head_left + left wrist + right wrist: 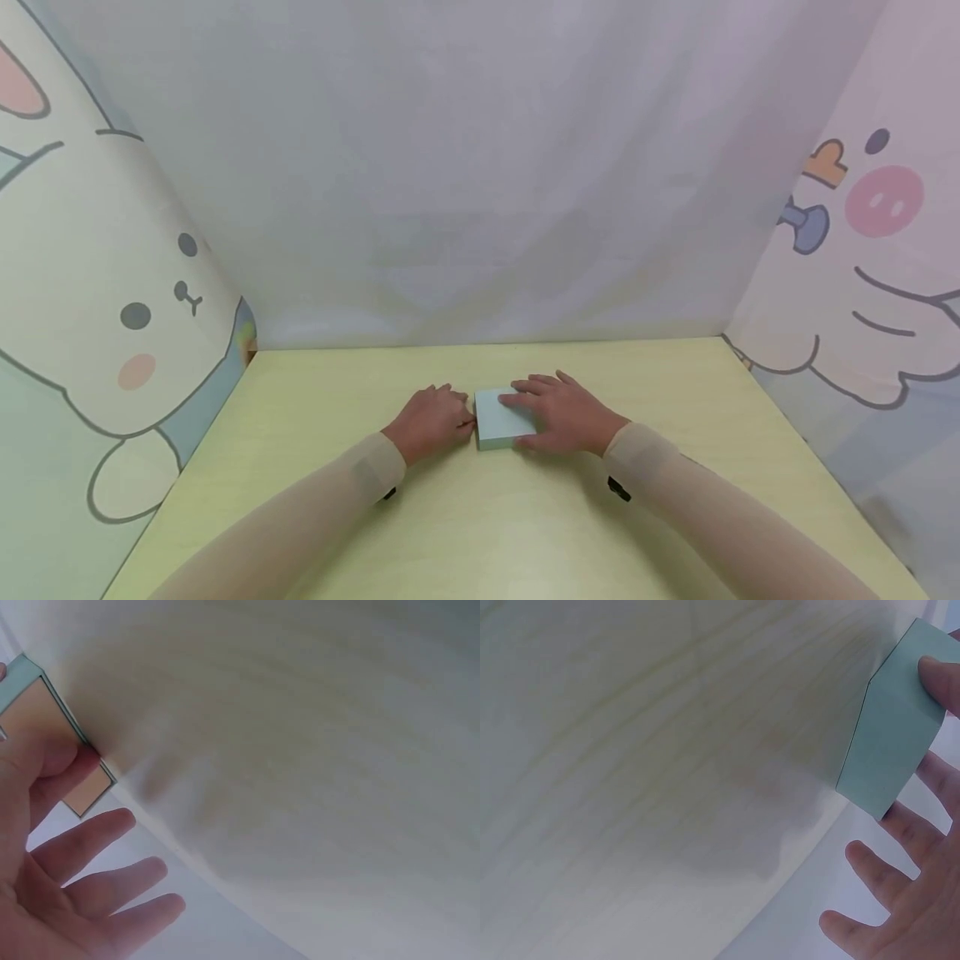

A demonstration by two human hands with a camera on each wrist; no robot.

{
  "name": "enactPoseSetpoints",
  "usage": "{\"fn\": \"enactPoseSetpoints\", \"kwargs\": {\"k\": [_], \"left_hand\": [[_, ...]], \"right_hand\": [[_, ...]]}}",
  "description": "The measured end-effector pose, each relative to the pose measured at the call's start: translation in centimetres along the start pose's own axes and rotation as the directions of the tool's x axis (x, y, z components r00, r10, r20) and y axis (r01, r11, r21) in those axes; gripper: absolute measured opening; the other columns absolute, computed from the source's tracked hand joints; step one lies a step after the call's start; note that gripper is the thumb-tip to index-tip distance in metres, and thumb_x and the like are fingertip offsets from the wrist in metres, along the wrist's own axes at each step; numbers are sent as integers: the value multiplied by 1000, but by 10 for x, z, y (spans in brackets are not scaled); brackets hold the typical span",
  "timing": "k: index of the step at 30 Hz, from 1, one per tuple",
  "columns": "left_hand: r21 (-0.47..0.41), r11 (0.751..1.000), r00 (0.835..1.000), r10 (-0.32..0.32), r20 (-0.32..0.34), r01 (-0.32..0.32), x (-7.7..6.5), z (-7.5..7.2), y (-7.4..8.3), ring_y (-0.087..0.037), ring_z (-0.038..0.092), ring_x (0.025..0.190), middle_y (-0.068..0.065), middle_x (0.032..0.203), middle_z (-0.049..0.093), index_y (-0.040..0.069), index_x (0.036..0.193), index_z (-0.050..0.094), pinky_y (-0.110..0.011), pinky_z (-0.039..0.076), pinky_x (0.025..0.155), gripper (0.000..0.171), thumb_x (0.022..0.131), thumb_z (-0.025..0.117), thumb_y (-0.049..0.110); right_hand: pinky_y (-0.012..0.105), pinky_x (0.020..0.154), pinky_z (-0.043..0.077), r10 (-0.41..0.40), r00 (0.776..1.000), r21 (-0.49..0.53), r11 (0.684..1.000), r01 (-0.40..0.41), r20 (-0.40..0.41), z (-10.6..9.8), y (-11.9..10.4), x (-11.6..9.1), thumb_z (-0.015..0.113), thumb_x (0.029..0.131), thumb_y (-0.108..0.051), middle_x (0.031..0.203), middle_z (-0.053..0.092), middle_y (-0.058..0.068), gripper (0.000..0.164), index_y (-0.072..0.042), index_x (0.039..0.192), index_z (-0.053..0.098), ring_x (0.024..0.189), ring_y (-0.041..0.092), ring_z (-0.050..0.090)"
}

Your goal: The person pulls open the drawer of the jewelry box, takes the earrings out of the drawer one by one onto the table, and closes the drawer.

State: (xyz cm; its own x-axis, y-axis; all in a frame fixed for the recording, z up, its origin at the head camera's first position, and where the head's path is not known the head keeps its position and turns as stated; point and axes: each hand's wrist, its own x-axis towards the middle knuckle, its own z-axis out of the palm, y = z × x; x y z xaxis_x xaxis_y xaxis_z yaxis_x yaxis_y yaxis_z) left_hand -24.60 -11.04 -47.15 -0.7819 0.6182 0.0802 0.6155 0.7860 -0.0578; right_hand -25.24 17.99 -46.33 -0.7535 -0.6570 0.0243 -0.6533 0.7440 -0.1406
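Observation:
A small mint-green box (498,419) lies on the table between the two hands. Its left end, in the left wrist view, shows a tan panel (37,709) framed by a thin mint rim. My left hand (435,419) has its thumb and index finger pinched together at that end, the other fingers spread; what lies between the fingertips is hidden. My right hand (567,414) grips the box from the right, its thumb on the near side and fingers over the top and far side. In the right wrist view the plain mint side of the box (892,724) faces the camera.
The pale yellow table (360,533) runs back to a light grey curtain (480,183). Cloth panels with a cartoon rabbit (97,275) and a cartoon pig (862,275) stand along its left and right edges.

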Motion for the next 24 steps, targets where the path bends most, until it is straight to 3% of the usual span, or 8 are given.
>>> {"fn": "enactPoseSetpoints", "kwargs": {"k": [2,6,13,24], "left_hand": [[-10,1000,1000,3,-8,-3,0,1,-1,-20,69,78,1,90,78,21,94,92,-47,73,85,20,110,81,26],[-14,1000,999,17,-31,-18,-1,1,-2,-13,60,69,2,81,74,21,87,89,-35,61,67,23,109,81,22],[-26,1000,999,12,-32,-13,-4,1,-4,-10,50,68,2,84,73,23,92,91,-32,56,64,19,108,82,21],[-40,999,999,1,-33,-2,-10,0,-9,-9,49,69,2,81,70,23,90,90,-33,57,64,21,108,80,18]], "right_hand": [[81,135,44,0,1000,-3,1000,0,1,1,0,0,85,105,-54,176,66,7,72,-31,171,65,165,41,61],[81,135,44,3,1000,-4,1000,-3,1,2,1,0,85,105,-54,176,65,7,72,-32,171,64,166,41,60],[81,134,45,1,1000,-20,1000,-1,-1,3,1,2,85,105,-54,176,66,6,72,-32,170,65,165,41,61],[82,134,45,4,1000,-18,1000,-4,-5,2,-1,1,86,104,-53,176,66,7,72,-31,170,65,164,40,62]]}}
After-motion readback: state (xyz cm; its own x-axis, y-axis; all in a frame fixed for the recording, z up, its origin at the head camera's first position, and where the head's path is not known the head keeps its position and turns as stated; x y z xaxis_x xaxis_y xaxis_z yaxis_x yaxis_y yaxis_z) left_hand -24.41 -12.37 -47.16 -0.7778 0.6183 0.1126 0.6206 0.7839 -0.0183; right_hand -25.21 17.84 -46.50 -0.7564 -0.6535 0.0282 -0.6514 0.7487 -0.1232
